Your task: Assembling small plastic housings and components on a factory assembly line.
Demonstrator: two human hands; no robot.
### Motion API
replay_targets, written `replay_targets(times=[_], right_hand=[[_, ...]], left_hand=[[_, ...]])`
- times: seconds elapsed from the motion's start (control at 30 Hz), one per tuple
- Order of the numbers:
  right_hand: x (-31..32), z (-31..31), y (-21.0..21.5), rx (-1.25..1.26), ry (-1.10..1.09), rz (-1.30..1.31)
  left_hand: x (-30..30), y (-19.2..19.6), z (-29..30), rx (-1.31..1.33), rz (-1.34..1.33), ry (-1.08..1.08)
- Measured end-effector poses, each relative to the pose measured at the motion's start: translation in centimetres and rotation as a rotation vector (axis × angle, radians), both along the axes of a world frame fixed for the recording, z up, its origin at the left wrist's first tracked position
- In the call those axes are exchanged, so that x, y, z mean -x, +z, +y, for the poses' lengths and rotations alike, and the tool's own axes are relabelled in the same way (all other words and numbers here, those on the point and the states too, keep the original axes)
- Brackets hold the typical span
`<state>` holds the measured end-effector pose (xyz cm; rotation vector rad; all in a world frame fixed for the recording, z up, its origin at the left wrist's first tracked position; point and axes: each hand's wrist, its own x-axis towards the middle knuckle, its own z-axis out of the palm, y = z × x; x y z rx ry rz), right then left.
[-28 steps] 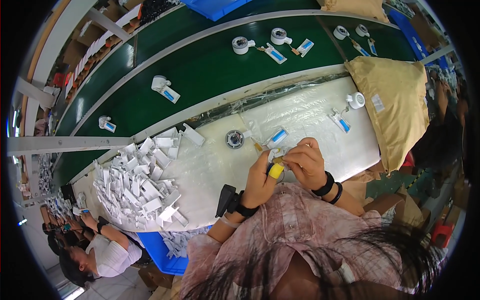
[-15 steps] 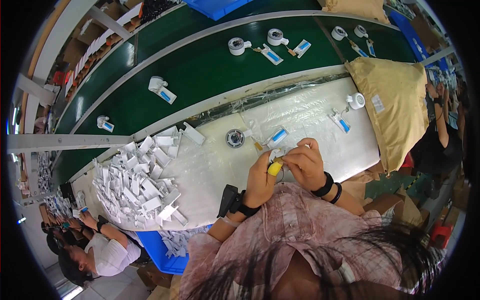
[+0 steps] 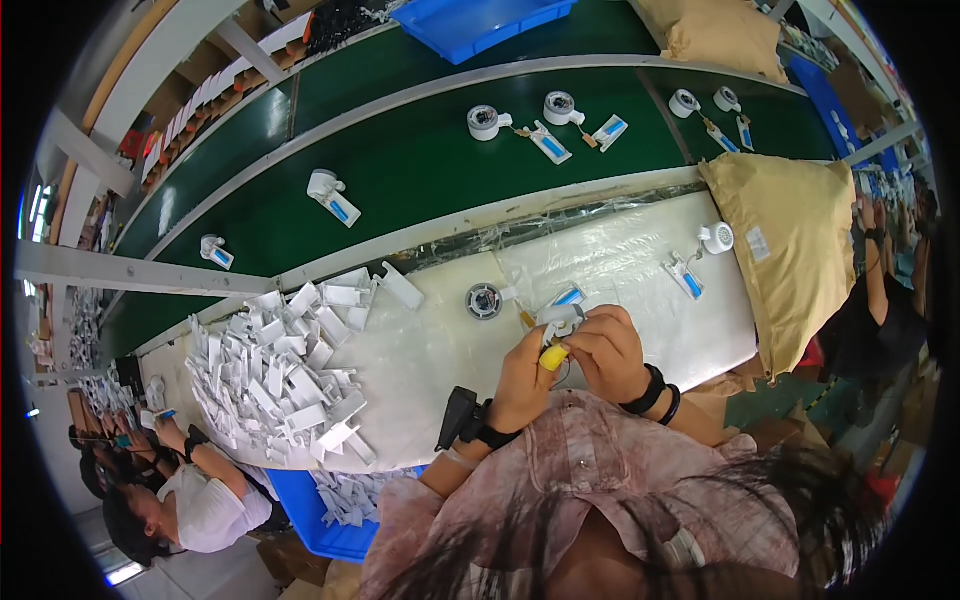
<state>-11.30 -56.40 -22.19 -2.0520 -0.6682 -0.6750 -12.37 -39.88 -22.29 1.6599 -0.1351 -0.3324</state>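
Both my hands meet in front of my chest at the table's near edge. My left hand (image 3: 522,382) is closed on a white plastic part (image 3: 563,316), which sticks up between the hands. A yellow cover or piece (image 3: 553,357) shows at the left thumb tip. My right hand (image 3: 612,358) pinches at the same part from the other side, its fingertips partly hidden. A thin dark wire loops below the fingers. Just beyond lies a round white unit with a dark open face (image 3: 484,301), beside a handle piece with a blue strip (image 3: 569,296).
Left on the table is a heap of white plastic housings (image 3: 290,370), with a blue bin (image 3: 318,535) below. More wired units (image 3: 716,238) lie on the table and the green conveyor (image 3: 420,170). A brown paper sack (image 3: 795,260) stands right. Other people work at both sides.
The white part between my hands has come up into clearer view, now covering some of the blue-striped piece. My hands stay together; the whole view has shifted slightly.
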Motion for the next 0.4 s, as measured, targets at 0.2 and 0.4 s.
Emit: replay_targets(times=[0.2, 0.4], right_hand=[[-0.6, 0.2, 0.2, -0.019, 0.074, 0.010], [-0.4, 0.5, -0.2, -0.003, 0.064, 0.023]], left_hand=[[-0.4, 0.8, 0.8, -0.003, 0.061, -0.061], [0.0, 0.3, 1.1, 0.039, 0.096, -0.033]])
